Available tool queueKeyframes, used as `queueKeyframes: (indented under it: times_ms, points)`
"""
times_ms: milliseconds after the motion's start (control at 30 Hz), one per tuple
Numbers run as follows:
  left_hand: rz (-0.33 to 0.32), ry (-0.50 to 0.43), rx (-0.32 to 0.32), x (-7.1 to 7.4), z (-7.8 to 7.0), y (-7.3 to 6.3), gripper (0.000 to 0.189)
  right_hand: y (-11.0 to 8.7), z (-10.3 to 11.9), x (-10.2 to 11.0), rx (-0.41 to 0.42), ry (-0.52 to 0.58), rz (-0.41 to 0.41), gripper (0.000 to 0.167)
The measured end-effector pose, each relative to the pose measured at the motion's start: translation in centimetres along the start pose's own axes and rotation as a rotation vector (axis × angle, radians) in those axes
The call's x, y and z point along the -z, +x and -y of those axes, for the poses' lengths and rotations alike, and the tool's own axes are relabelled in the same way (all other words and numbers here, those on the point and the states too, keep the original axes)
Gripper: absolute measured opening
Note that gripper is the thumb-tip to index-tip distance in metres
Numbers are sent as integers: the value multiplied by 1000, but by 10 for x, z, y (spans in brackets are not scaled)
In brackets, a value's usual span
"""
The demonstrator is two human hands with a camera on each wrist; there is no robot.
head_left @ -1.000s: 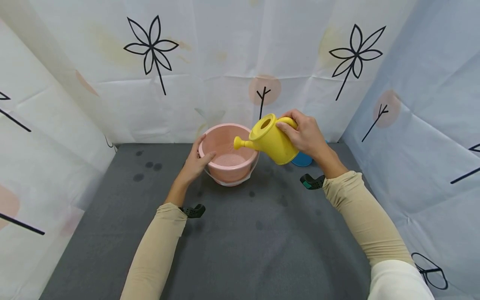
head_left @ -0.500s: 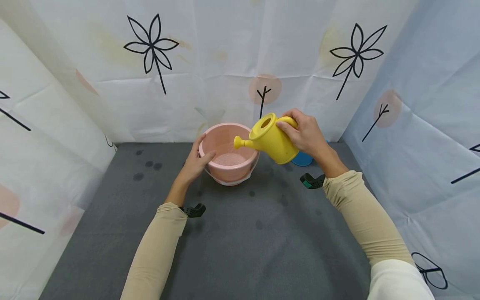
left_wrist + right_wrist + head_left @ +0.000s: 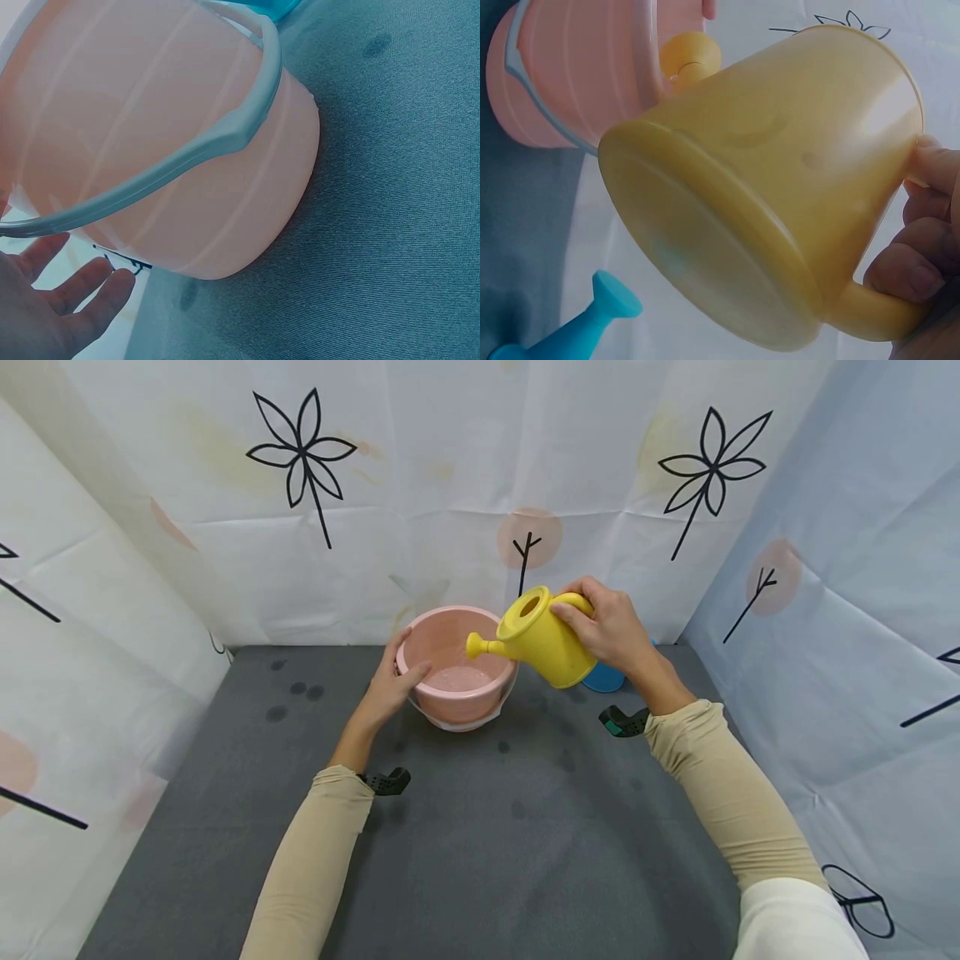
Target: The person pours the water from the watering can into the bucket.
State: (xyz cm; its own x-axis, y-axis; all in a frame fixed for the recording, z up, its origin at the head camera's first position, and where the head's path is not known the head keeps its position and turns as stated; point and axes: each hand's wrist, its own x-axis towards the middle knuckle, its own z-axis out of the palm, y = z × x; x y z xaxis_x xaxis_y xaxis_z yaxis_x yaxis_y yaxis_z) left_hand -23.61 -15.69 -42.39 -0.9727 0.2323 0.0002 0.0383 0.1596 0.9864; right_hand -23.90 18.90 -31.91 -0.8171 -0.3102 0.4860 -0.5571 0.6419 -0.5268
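A pink bucket (image 3: pixel 459 700) with a pale handle (image 3: pixel 176 154) stands at the back middle of the dark grey surface. My left hand (image 3: pixel 390 681) holds its left rim, thumb over the inside and fingers along the outer wall. In the left wrist view, several of those fingers (image 3: pixel 97 296) look nearly straight. My right hand (image 3: pixel 611 625) grips the handle of a yellow watering can (image 3: pixel 551 643). The can is held in the air, tilted left, its sprinkler head (image 3: pixel 476 645) over the bucket's opening. Bright glints show on the bucket's bottom; whether water is flowing is hard to tell.
Behind the yellow can, a blue object (image 3: pixel 603 678) stands partly hidden; a blue spout with a flared head (image 3: pixel 615 296) shows in the right wrist view. Dark wet-looking spots (image 3: pixel 277 714) mark the surface. White printed cloth (image 3: pixel 420 460) hangs at the back and sides.
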Motion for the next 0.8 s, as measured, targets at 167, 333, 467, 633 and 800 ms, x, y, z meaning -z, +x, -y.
queueKeyframes:
  times_ms: [167, 333, 467, 633, 800]
  points:
    - [3, -3, -3, 0, 0, 0, 82, 0, -1, 0, -6, 2, 10, 25]
    - [6, 0, 1, 0, -1, -1, 82, 2, 0, 0, 2, -5, 8, 25]
    - [8, -1, 2, 0, -1, -1, 82, 3, 1, 0, 1, -7, 9, 26]
    - [5, 3, 1, 0, 0, 0, 81, 3, 2, 1, -5, -9, 15, 26]
    - [4, 4, 3, 0, 0, -1, 81, 3, 2, 1, -5, -9, 14, 26]
